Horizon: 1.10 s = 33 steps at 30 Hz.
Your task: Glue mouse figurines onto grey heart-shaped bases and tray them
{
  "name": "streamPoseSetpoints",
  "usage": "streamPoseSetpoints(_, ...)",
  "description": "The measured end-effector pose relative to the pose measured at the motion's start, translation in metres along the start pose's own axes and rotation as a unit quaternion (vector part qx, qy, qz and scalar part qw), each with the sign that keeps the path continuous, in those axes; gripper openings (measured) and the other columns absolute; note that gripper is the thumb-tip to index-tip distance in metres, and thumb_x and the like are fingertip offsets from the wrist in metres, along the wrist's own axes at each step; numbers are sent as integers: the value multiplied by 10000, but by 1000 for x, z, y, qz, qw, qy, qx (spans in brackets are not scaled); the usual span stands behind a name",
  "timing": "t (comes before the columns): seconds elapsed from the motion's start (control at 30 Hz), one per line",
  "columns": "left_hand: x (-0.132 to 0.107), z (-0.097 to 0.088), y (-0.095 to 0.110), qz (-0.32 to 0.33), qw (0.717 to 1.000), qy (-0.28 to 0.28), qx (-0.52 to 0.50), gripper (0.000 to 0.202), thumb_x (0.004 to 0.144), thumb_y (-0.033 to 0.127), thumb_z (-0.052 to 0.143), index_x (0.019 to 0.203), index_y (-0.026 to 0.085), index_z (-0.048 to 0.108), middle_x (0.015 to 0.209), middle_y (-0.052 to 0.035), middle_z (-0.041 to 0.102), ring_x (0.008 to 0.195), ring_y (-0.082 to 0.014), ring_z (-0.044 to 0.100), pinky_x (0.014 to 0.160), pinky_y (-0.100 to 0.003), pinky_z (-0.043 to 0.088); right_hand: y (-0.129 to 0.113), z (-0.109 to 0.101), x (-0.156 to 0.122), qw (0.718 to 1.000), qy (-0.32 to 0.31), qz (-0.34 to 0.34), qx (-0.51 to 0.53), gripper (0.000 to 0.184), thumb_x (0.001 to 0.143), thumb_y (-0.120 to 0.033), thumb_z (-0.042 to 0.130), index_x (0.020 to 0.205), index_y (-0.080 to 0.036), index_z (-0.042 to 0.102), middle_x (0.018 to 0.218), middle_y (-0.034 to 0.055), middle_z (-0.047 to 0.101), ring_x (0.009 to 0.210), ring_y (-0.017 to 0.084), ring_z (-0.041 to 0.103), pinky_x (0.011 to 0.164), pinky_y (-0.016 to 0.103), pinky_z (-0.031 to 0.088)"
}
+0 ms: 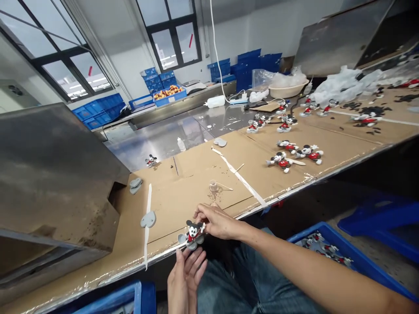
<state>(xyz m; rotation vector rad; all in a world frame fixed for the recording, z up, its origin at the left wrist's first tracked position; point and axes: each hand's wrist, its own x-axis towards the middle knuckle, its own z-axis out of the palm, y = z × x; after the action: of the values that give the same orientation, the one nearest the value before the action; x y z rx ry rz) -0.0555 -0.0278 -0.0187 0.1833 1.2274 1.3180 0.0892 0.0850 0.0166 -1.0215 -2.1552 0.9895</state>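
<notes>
Item: black, red and white plastic-looking mouse figurine (194, 231) | right hand (216, 221): pinched on its side | left hand (187, 271): fingers apart, below | Handling: grip lightly, keep upright

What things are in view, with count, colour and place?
Table: 1, metallic, centre
Cardboard: several sheets, brown, table
Crates: many, blue, back, front
Held figurine: 1, multicoloured, lower centre
Other figurines: many, multicoloured, table, right crate
Bases: several, grey, cardboard
Cup: 1, clear, cardboard
Strips: several, white, cardboard
Bottles: some, white, back
Housings: 2, metallic, sides
Bags: several, translucent, right
Windows: 2, dark-framed, back
Legs: 2, blue, bottom
Left hand: 1, bare, under figurine
Right hand: 1, bare, touching figurine
</notes>
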Motion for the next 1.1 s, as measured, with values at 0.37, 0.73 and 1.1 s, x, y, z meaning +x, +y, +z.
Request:
streamPoseSetpoints(0.37, -22, 5, -7, 30, 997, -15, -65, 263, 619, 246, 806, 789, 80, 691, 764, -168, 750, 713, -322, 727, 675, -418, 609, -21, 4, -47, 940, -5, 62, 337, 156, 744, -226, 678, 886, -164, 660, 941, 37, 696, 836, 150, 623, 759, 262, 456)
streamPoseSetpoints(0.73, -58, 9, -48, -98, 994, 19, -34, 293, 684, 176, 775, 930, 79, 648, 642, -130, 730, 591, -286, 717, 557, -343, 603, -20, -3, -117, 872, -28, 254, 419, 416, 656, -294, 790, 1012, -137, 644, 864, 34, 687, 804, 147, 640, 810, 302, 475)
streamPoseSetpoints(1.1, -63, 5, -63, -164, 986, 5, -11, 374, 758, 216, 725, 1078, 52, 623, 685, -154, 737, 615, -283, 722, 597, -361, 605, -40, -26, -138, 890, -27, 218, 400, 522, 775, -407, 710, 1227, -182, 576, 1259, 124, 624, 1210, 244, 551, 1027, 433, 425)
